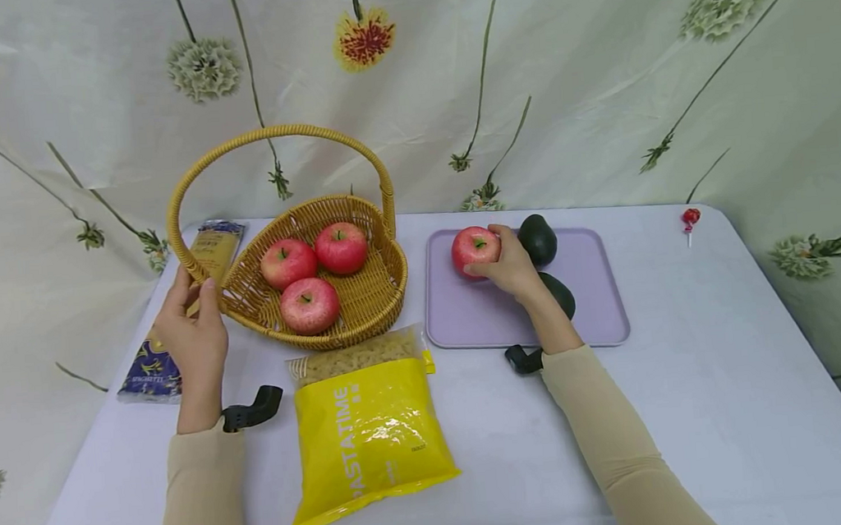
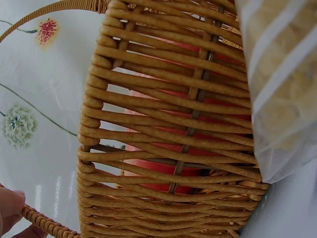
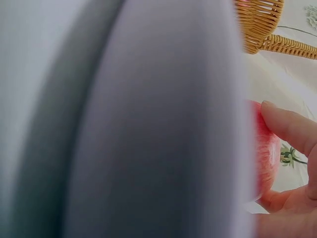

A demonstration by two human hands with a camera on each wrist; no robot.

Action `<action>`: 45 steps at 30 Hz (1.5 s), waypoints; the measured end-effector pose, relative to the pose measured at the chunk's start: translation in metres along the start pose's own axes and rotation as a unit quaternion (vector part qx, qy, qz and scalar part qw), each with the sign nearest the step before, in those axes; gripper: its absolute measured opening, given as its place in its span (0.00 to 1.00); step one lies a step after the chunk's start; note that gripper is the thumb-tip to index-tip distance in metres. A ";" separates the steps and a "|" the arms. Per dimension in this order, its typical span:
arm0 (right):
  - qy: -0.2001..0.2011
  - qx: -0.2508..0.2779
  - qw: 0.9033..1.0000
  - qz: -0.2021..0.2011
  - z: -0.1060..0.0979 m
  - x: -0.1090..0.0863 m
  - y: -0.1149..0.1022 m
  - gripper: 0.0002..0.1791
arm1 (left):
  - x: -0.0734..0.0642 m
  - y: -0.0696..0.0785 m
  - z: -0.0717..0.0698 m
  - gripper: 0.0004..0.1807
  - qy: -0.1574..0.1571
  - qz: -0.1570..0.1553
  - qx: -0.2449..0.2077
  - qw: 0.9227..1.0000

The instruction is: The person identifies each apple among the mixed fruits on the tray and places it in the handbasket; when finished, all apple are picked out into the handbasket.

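Note:
My left hand [image 1: 194,330] pinches the lower left end of the arched handle [image 1: 178,224] of a wicker basket [image 1: 387,314]. In the left wrist view its fingertips [image 2: 14,199] touch the handle, and the woven side [image 2: 168,119] fills the middle. Three red apples lie inside, one of them a front apple [image 1: 309,306]. My right hand [image 1: 516,267] grips another red apple [image 1: 475,247] over the left part of a lilac tray [image 1: 462,321]. Two dark avocados are by this hand: a rear avocado [image 1: 537,239] and a front avocado [image 1: 560,294] partly hidden behind the wrist.
A yellow pasta bag [image 1: 370,431] lies in front of the basket, its clear end close to the rim. Behind my left hand is a spaghetti packet [image 1: 150,370]. A red lollipop [image 1: 690,216] lies at the far right. Floral cloth [image 1: 584,76] hangs along the table's back edge.

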State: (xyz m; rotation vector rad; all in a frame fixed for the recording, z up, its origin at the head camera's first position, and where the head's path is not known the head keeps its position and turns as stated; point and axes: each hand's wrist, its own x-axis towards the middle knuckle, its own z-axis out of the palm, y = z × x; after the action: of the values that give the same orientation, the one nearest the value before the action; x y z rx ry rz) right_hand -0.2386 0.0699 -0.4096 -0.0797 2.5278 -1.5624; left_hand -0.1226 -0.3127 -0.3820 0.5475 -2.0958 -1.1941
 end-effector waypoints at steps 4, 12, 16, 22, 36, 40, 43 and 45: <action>0.000 -0.005 1.000 -0.007 0.000 0.001 0.001 0.46 | 0.000 0.000 0.000 0.22 0.000 0.000 -0.001 1.000; 0.011 -0.017 1.000 -0.011 0.000 0.002 0.003 0.45 | 0.000 0.001 0.000 0.22 0.000 -0.003 0.002 1.000; 0.019 -0.024 0.999 -0.014 0.001 0.001 0.003 0.45 | 0.000 0.001 0.001 0.22 -0.003 -0.008 0.004 1.000; 0.026 -0.024 0.999 -0.013 0.002 0.000 0.003 0.45 | -0.001 0.001 0.000 0.22 -0.001 -0.006 0.000 1.000; 0.041 0.012 0.998 -0.034 -0.015 -0.013 -0.021 0.44 | 0.000 0.003 0.000 0.22 -0.002 -0.011 0.003 1.000; 0.040 0.026 0.998 -0.047 -0.021 -0.021 -0.030 0.43 | 0.000 0.003 0.000 0.23 -0.005 -0.011 0.003 1.000; 0.033 0.024 0.997 -0.060 -0.023 -0.026 -0.036 0.43 | 0.000 0.003 0.000 0.23 -0.007 -0.013 0.003 1.000; 0.026 0.018 0.997 -0.070 -0.023 -0.030 -0.040 0.43 | -0.001 0.003 0.000 0.23 -0.007 -0.016 0.002 1.000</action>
State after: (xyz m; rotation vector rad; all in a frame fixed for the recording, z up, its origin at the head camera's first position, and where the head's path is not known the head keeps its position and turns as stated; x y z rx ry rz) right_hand -0.2149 0.0762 -0.3604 -0.2185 2.5836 -1.6822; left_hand -0.1223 -0.3109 -0.3795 0.5781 -2.1093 -1.2155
